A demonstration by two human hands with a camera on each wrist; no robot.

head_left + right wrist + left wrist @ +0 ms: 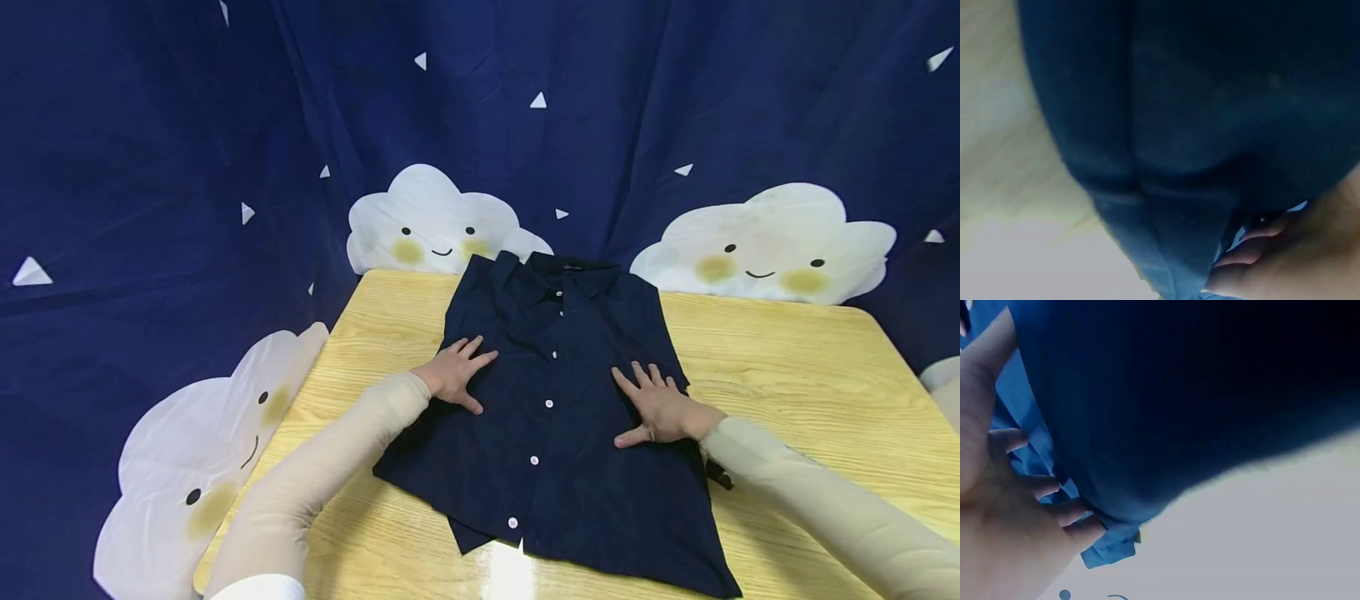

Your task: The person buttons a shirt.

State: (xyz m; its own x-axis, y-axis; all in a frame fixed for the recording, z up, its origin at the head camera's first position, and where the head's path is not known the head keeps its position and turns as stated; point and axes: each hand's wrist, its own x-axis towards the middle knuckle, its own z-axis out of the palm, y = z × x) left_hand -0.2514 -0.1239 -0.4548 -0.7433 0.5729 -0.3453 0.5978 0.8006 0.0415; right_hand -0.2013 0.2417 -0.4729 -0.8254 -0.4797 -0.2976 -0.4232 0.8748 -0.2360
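A navy blue shirt (525, 450) with white buttons down its front lies spread on a wooden table, collar toward the far side. On its left side rests my left hand (455, 375), fingers spread over the cloth. My right hand (660, 412) lies on the right side of the shirt, its fingers also spread. Dark cloth fills much of the left wrist view, where the fingers of the left hand (1016, 506) touch the fabric. In the right wrist view the shirt (1166, 125) partly hides the fingers of the right hand (1297, 256).
The light wooden table (787, 367) extends to both sides of the shirt. Behind it hangs a dark blue curtain (480, 108) with white triangles and smiling clouds. A piece of dark cloth (718, 475) shows under the right wrist.
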